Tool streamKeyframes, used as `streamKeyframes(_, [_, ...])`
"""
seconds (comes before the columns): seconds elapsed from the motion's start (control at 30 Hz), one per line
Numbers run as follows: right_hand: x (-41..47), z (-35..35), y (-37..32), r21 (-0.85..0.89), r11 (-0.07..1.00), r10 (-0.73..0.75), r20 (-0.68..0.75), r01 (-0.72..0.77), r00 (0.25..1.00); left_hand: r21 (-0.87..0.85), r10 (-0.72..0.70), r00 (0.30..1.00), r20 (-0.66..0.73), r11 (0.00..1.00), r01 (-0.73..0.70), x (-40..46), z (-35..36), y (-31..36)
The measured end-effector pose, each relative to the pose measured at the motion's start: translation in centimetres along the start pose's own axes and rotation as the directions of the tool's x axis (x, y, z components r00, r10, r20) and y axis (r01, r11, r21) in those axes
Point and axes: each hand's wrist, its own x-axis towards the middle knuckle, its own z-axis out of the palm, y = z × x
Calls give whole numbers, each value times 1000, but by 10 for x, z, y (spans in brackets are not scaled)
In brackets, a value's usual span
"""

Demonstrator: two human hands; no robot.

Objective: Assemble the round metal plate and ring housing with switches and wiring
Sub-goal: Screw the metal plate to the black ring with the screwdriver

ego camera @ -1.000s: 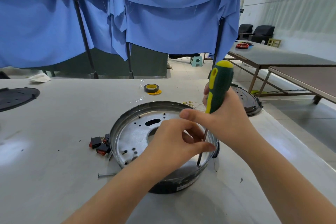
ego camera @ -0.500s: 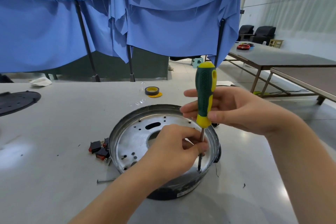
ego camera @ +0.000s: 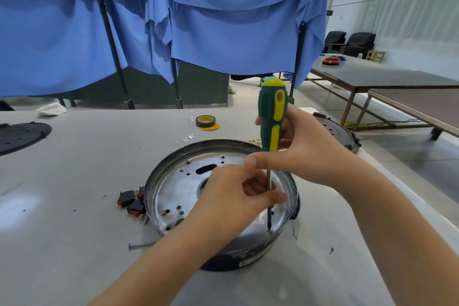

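From the head camera, the ring housing (ego camera: 224,259) sits on the grey table (ego camera: 74,181) directly in front of the person, with the round metal plate (ego camera: 178,189) seated inside it, its punched holes and oval slot facing up. A green and yellow screwdriver (ego camera: 272,119) stands nearly upright over the plate's near right edge, its tip set down at a hole just inside the rim. The right hand (ego camera: 305,154) grips the lower part of the handle, fingers curled round it and thumb stretched leftward across the front. The left hand (ego camera: 238,194) reaches in over the plate, and its curled fingers and thumb pinch the bare shaft a little above the tip. Just left of the housing, touching its outer wall, lie black switches (ego camera: 130,202) with red parts. A loose long screw (ego camera: 141,245) lies on the table near the housing's front left. Farther back sits a roll of tape (ego camera: 205,121), and a second dark round base (ego camera: 337,133) rests at the table's right edge.
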Motion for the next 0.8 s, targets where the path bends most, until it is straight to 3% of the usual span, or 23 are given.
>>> streamKeyframes(0.07, [-1, -5, 1, 9, 998, 54, 122, -56, 991, -6, -22, 999, 32, 1000, 22, 0, -1, 1])
streamKeyframes(0.13, [-3, -10, 2, 135, 982, 88, 275, -130, 957, -26, -32, 995, 91, 999, 34, 0, 0, 1])
streamKeyframes(0.23, [-6, -19, 5, 376, 902, 53, 389, -211, 920, -27, 22, 992, 126, 999, -19, -1, 1, 3])
streamKeyframes(0.3, [-8, -24, 6, 414, 881, 28, 434, -227, 901, -49, 35, 987, 155, 998, -28, -2, 1, 3])
streamKeyframes(0.57, [-6, -20, -1, 179, 979, 74, 136, -98, 988, -121, 35, 972, 232, 993, -7, -6, 5, 3])
streamKeyframes(0.7, [-5, -13, -6, 24, 999, 46, 35, -46, 998, -57, 41, 996, 76, 998, -36, -1, 2, 2])
streamKeyframes(0.8, [-5, -16, -5, 28, 997, 76, 97, -79, 992, -81, 21, 1000, 15, 997, -19, 0, 1, 3])
